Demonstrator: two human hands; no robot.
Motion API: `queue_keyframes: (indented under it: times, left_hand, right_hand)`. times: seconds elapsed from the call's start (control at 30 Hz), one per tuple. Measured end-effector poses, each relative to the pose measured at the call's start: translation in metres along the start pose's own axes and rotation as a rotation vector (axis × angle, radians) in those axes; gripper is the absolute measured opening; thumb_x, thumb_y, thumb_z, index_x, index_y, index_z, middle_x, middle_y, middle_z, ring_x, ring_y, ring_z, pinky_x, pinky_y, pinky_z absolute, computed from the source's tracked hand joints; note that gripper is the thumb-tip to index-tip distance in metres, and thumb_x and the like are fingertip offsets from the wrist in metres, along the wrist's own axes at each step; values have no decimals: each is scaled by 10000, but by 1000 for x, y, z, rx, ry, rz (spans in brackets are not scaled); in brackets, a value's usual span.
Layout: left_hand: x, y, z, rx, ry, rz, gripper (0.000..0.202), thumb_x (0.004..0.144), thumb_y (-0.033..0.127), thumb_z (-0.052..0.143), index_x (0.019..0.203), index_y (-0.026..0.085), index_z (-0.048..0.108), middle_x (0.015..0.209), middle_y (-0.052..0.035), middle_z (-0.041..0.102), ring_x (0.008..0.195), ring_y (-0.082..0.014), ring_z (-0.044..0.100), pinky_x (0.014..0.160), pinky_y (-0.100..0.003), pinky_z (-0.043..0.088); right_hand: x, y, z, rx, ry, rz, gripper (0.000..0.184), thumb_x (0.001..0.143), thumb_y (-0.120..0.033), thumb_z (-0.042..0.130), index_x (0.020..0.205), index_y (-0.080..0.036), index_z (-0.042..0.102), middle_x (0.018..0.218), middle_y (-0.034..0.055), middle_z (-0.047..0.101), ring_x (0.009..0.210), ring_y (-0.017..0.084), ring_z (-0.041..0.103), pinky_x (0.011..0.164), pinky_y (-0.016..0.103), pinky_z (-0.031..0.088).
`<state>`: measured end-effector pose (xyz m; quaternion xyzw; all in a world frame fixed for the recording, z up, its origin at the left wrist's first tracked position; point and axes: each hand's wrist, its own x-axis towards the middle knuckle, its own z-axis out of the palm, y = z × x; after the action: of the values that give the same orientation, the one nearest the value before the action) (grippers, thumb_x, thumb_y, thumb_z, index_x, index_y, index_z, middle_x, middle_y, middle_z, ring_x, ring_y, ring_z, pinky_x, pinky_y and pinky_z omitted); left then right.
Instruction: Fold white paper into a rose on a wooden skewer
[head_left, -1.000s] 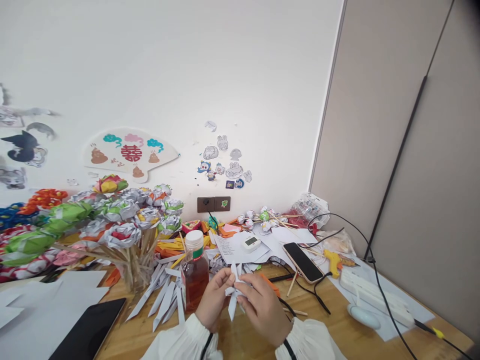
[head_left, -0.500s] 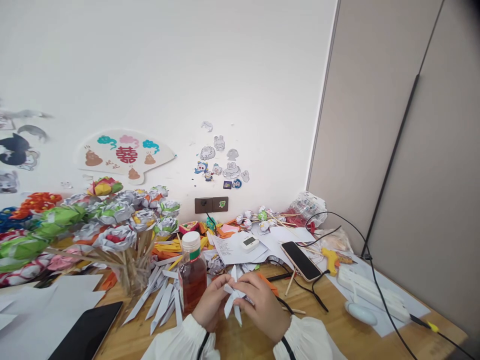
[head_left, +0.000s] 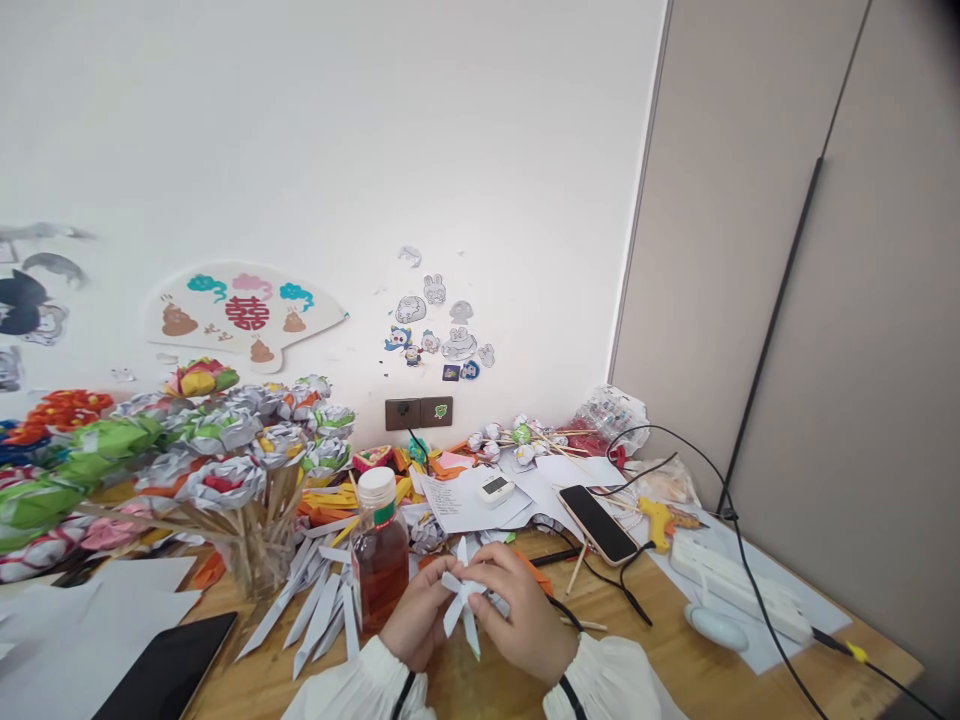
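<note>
Between my two hands is a small white folded-paper piece [head_left: 466, 592] with several pointed strips sticking out, one showing a green tip. My left hand [head_left: 418, 618] pinches it from the left side. From the right, the thumb and fingers of my right hand [head_left: 519, 610] close on it as well. Its inner folds are partly covered by my fingers. Just left of my left hand stands a bottle of reddish-brown liquid [head_left: 381, 570] with a white cap. Several folded white paper strips [head_left: 322, 610] lie fanned out beside the bottle.
Paper flowers on sticks [head_left: 225, 430] crowd the left. A black tablet [head_left: 169, 670] and white sheets [head_left: 97, 620] lie front left. Behind my hands are a white timer [head_left: 496, 487] and a phone [head_left: 598, 525]. At right are a yellow glue gun [head_left: 657, 522], a power strip [head_left: 739, 585] and cables.
The whole view has shifted slightly, with things sitting a little further left and lower. Both hands keep their hold on the folded paper, with only slight finger movement.
</note>
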<state>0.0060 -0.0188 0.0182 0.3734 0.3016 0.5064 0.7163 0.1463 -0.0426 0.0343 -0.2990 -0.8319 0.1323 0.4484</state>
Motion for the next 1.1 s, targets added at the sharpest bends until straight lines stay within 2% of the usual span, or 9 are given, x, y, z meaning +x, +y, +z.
queue_keyframes:
  times: [0.37,0.53,0.67,0.83,0.93,1.1]
  left_hand:
    - [-4,-1,0,-40,-6,-70,187,550,261,732,612,163,585,519,31,593,479,-104,539,463,-195,362]
    - [-3,4,3,-93,-31,26,190,547,252,737,668,173,615,587,28,610,556,-110,552,532,-200,388]
    - [-5,11,8,-126,-67,116,237,561,262,730,760,178,630,722,-9,651,720,-165,585,666,-244,414]
    - [-10,16,9,-123,-115,159,235,596,224,712,812,180,630,852,-45,665,847,-207,579,753,-285,407]
    - [-11,15,8,-122,-136,185,179,586,179,720,737,185,622,911,-47,660,884,-215,572,745,-279,409]
    - [-10,13,5,-119,-126,205,192,552,144,737,687,192,608,909,-33,664,848,-200,582,715,-266,412]
  right_hand:
    - [2,6,0,47,11,8,269,830,-229,444,1085,-252,526,908,33,510,856,156,499,760,277,414]
    - [1,12,2,130,133,30,386,793,-318,506,1159,-226,423,1007,58,500,883,170,496,736,273,429]
    - [1,10,-3,110,241,30,325,808,-345,476,1105,-217,448,1005,62,494,864,169,500,766,297,418]
    - [3,0,-8,49,177,2,351,808,-432,447,1083,-220,495,1010,70,489,954,198,471,823,315,389]
    - [3,-1,-6,50,173,-3,381,790,-466,457,1069,-212,505,1020,75,484,958,202,475,820,310,393]
    - [2,2,1,30,190,13,353,754,-345,549,1077,-218,483,1022,64,502,960,196,479,824,308,395]
